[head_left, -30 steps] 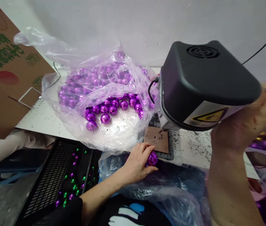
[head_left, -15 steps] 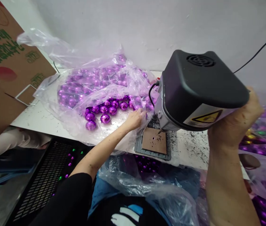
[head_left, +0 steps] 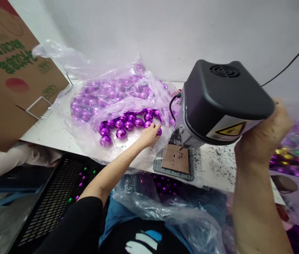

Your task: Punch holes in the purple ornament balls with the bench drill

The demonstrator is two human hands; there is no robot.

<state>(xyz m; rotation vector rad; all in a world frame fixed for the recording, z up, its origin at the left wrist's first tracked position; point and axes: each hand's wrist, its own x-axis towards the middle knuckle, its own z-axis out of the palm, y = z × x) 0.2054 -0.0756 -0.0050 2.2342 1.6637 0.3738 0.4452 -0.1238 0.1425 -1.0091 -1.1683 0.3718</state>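
My left hand (head_left: 150, 135) is at the mouth of a clear plastic bag (head_left: 85, 132), its fingers closed on a shiny purple faceted ball (head_left: 159, 131). Other purple balls (head_left: 129, 126) lie loose beside it, and many more are heaped under the plastic. My right hand (head_left: 273, 132) is at the far right side of a black-topped bench drill press (head_left: 228, 95); the machine's housing hides its fingers. Below the drill head, a brown square board (head_left: 175, 158) with a small hole sits on the grey machine base (head_left: 174, 173).
Dark shavings (head_left: 218, 165) litter the white table. A cardboard box (head_left: 9, 88) stands at the left, above a black plastic crate (head_left: 46, 201) holding a few small pieces. Part of a person's leg (head_left: 24, 158) shows there. Bagged ornaments (head_left: 297, 155) lie at the right.
My left hand has shifted slightly left, and a purple ball now shows at its fingertips. My right hand stays by the drill press. The whole view has shifted a little.
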